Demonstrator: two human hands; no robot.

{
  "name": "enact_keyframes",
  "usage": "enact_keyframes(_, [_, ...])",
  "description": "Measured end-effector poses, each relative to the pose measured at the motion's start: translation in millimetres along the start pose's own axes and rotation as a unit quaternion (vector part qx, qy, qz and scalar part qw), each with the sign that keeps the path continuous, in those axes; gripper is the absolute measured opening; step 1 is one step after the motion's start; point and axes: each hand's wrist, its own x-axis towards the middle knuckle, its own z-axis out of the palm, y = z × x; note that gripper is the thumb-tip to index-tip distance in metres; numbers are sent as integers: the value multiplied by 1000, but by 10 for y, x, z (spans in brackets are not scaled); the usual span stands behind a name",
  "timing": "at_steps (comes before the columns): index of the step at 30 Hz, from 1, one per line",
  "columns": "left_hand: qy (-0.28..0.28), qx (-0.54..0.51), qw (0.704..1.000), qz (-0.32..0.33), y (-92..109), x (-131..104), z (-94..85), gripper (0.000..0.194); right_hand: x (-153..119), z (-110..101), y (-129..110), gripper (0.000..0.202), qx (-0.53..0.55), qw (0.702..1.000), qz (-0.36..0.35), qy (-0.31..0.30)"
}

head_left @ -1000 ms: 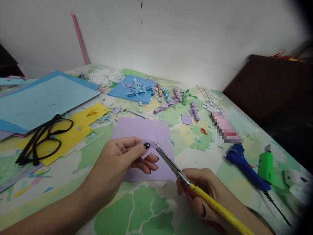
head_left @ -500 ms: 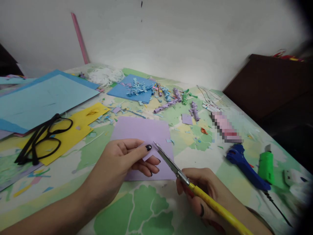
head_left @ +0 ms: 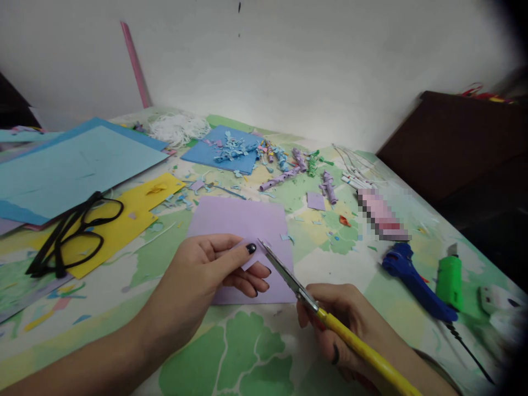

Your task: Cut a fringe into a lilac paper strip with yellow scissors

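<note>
Between thumb and fingers, my left hand [head_left: 218, 267] pinches a small piece of purple paper [head_left: 251, 263]. My right hand [head_left: 344, 324] grips a pair of scissors [head_left: 291, 280] with yellow handles, one of them partly hidden by the fingers. The blades point up and left, their tips right beside the held piece; whether they touch it I cannot tell. Beneath both lies a purple sheet [head_left: 239, 217] on the patterned tablecloth. Against its tone the small piece's outline is hard to make out.
Black glasses [head_left: 78, 242] rest on yellow paper [head_left: 136, 223] at left, near blue sheets [head_left: 82, 165]. Rolled purple paper [head_left: 329, 187] and scraps lie behind. To the right are a blue glue gun [head_left: 416, 283] with a cord and a green cutter [head_left: 449, 283].
The scissors' handles have shifted slightly to the left with my right thumb, and the blades look a little closer together. My left hand holds almost still.
</note>
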Motion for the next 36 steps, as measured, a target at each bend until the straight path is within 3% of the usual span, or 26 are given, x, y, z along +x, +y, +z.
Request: enact_keyframes(36, [1, -6, 1000, 2, -2, 6, 10, 16, 13, 0, 8, 49, 0, 1000, 20, 10])
